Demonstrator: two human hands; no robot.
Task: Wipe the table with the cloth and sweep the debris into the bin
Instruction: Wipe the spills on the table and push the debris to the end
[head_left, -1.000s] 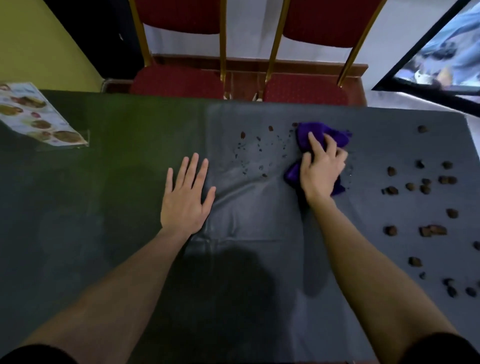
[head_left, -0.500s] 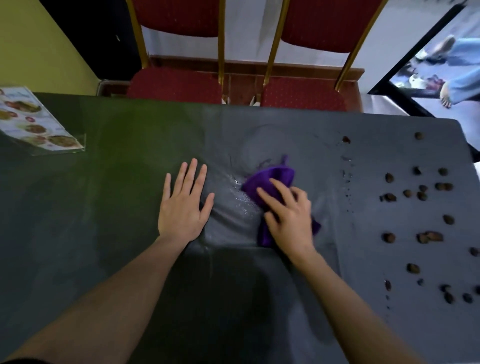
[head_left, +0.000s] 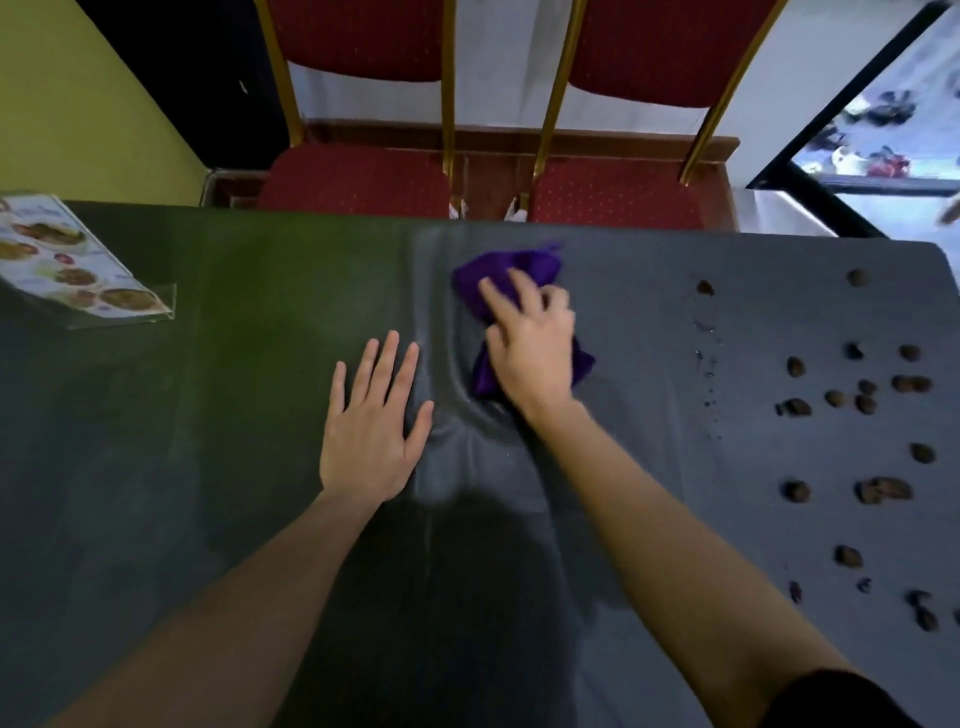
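Note:
My right hand (head_left: 530, 345) presses down on a crumpled purple cloth (head_left: 506, 275) near the far middle of the dark table cover (head_left: 208, 415). The cover is bunched into folds just left of the cloth. My left hand (head_left: 371, 426) lies flat on the cover with fingers spread, close beside the folds, holding nothing. Several brown bits of debris (head_left: 878, 488) are scattered over the right part of the table, with small crumbs (head_left: 709, 358) in a line nearer the cloth. No bin is in view.
A menu card in a clear stand (head_left: 78, 270) sits at the far left of the table. Two red chairs with gold frames (head_left: 613, 202) stand behind the far edge. The table's right edge is close to the debris.
My right hand has slid the cloth from the near middle back toward the far edge, rumpling the cover. The left hand has stayed flat in place.

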